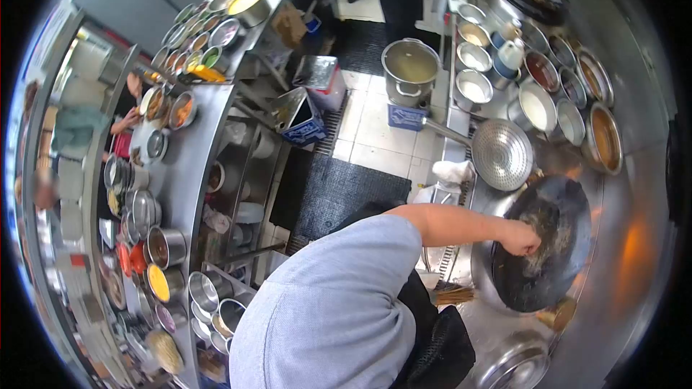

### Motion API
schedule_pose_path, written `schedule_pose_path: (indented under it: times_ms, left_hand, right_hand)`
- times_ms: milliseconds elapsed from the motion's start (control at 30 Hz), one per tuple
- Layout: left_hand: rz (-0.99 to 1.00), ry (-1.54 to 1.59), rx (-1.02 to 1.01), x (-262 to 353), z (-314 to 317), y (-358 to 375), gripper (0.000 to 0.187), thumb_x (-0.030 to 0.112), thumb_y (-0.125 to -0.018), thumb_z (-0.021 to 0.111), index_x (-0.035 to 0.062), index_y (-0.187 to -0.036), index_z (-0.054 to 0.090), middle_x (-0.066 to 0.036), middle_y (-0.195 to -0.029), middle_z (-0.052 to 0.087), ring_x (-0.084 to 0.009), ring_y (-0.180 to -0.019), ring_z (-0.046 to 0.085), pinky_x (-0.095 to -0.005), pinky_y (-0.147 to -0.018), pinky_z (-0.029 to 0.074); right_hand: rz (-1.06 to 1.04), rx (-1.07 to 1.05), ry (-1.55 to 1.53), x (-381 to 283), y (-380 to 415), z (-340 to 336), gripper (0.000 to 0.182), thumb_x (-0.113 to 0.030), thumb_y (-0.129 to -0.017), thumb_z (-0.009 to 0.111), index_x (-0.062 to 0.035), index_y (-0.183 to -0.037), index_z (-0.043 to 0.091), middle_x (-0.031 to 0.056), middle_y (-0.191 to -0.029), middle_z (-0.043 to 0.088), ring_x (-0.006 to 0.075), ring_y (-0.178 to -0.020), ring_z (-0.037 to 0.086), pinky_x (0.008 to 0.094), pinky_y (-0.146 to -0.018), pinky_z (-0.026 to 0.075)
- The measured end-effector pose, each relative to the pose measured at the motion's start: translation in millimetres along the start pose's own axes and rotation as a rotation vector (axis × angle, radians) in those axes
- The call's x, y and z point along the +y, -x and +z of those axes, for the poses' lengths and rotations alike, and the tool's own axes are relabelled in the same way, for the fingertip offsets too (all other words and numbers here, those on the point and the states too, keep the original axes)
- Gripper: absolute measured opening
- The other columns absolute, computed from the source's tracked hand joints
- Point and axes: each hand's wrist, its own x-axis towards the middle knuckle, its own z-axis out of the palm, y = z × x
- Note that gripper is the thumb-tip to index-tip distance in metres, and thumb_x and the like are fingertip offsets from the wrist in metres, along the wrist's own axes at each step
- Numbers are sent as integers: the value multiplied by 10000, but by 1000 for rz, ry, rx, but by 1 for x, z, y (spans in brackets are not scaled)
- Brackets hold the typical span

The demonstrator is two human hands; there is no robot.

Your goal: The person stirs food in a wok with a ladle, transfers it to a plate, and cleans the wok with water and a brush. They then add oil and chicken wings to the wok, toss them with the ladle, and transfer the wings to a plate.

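A grey sleeve and bare forearm reach rightward across the view. At their end my left hand [520,238] is closed, with its knuckles over the near side of a large dark wok [569,209]. What its fingers hold, if anything, is too small to make out. Cloudy, bubbling-looking contents lie in the wok beside the hand. A big perforated metal strainer [502,155] with a long handle rests just above the wok, apart from the hand. My right hand is not in view.
Sauce and powder bowls [534,106] line the stove side. A bamboo brush [454,295] lies below my forearm. A large pot [411,70] stands on a blue crate [406,118]. Opposite runs a steel counter [176,173] with pans and food containers. Other people stand at the top and left.
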Motion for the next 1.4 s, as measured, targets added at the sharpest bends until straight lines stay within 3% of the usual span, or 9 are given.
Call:
schedule_pose_path:
  times_ms: [200,300,367,500,767,967,1100,1200,1400]
  left_hand:
    - [10,18,-5,5,23,-54,223,100,-769,611,74,-986,657,-161,-962,698,-365,-955,656,-457,-813,512]
    - [-86,33,-40,21,53,-87,235,101,-755,631,63,-979,694,-208,-968,698,-384,-943,671,-476,-811,527]
    - [-80,-26,-154,38,72,-103,244,117,-780,618,70,-1005,698,-226,-1011,690,-391,-961,668,-481,-835,525]
    - [-146,40,-92,46,127,-122,325,145,-835,650,33,-1136,599,-248,-1107,652,-412,-1046,631,-480,-902,494]
    - [64,-110,-276,16,71,-70,213,195,-941,518,35,-1052,603,-238,-1009,667,-442,-958,630,-523,-810,496]
    - [163,-237,-320,14,4,39,244,321,-906,655,79,-917,624,-129,-771,657,-311,-719,662,-425,-656,500]
    - [308,-546,-225,6,23,51,227,344,-897,663,123,-888,612,-83,-700,646,-294,-668,654,-420,-642,503]
    - [284,-609,-148,-2,40,50,206,337,-891,671,164,-922,563,-46,-643,640,-288,-624,658,-428,-642,514]
    - [256,-528,-137,1,51,52,223,298,-882,686,150,-983,554,-44,-653,634,-279,-647,665,-440,-648,509]
  right_hand:
    - [220,-213,-750,-14,18,-53,225,-175,-1035,427,-30,-1201,477,153,-1101,572,205,-751,605,317,-622,494]
    - [240,-718,-1299,11,14,-78,211,-191,-1047,409,-34,-1159,494,144,-1042,596,182,-657,634,303,-545,519]
    - [448,-764,-1551,-43,48,-46,409,-127,-1049,330,-50,-1451,357,53,-897,478,14,-559,404,178,-445,349]
    - [310,-272,-967,-135,98,26,458,-102,-960,545,5,-1383,407,-46,-668,418,2,-406,315,162,-317,205]
    - [48,-14,-302,-42,52,50,610,-33,-893,593,-29,-1467,387,41,-710,557,91,-501,513,269,-433,385]
    - [-135,385,292,87,-17,33,602,-131,-877,596,-50,-1443,409,275,-903,663,433,-788,659,449,-800,526]
    - [-57,403,387,106,-56,28,561,-138,-870,601,7,-1392,453,258,-863,673,370,-764,693,433,-737,556]
    - [205,164,-342,83,-78,18,176,-118,-884,593,32,-971,566,112,-695,615,184,-518,588,321,-454,481]
    - [351,-34,-1333,29,-35,-24,155,-106,-961,519,-67,-813,504,-32,-634,461,69,-485,438,238,-441,382]
